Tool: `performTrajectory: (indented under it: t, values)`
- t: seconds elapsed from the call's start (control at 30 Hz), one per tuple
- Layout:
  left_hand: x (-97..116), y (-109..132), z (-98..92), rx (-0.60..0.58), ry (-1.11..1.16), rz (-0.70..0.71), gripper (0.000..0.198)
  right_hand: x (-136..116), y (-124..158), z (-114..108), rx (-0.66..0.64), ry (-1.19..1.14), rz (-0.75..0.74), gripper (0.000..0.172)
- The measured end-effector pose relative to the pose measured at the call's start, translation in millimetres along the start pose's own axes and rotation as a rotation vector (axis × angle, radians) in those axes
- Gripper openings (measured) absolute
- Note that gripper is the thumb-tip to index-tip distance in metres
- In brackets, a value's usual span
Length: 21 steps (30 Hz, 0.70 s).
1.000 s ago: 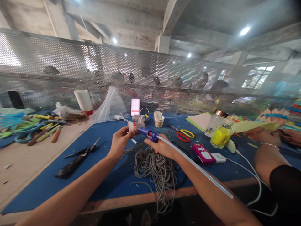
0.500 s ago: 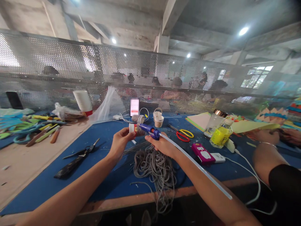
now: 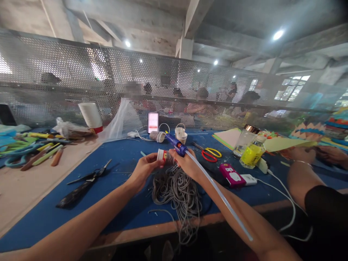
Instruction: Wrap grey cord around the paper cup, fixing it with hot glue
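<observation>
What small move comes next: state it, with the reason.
Probably wrap more thin grey cord around the small white paper cup in the left hand: its rim end shows bare, and the blue plastic glue gun points away from it.

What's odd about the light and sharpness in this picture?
Head view: the ceiling light glares; people behind the mesh screen look hazy. Same head view: the edges look stretched, the phone screen is pale and pixelated, the black scissors cast a soft shadow, and the glue gun shows fairly clearly.
</observation>
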<state>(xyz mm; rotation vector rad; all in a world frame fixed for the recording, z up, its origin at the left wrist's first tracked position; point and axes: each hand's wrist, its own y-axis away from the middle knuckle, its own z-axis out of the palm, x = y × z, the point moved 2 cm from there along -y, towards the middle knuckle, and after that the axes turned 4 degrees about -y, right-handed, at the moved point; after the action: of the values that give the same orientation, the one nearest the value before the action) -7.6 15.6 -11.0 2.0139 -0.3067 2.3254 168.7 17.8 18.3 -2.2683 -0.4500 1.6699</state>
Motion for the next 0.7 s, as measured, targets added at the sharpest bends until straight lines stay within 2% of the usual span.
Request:
performTrajectory:
  t: [0.2, 0.43, 0.7]
  values:
    - [-3.3, -1.6, -3.0, 0.0, 0.033, -0.035, 0.034, -2.0, -0.4, -0.6, -0.012, -0.006, -0.021, 0.041]
    - [-0.4, -1.9, -1.9, 0.002, 0.085, -0.053, 0.031, -0.6, -1.2, 6.7, -0.223, -0.204, 0.035, 0.042]
    - [-0.5, -2.4, -2.5, -0.035, 0.153, -0.074, 0.033, 2.6, 0.8, 12.1, -0.226, -0.361, 0.112, 0.037]
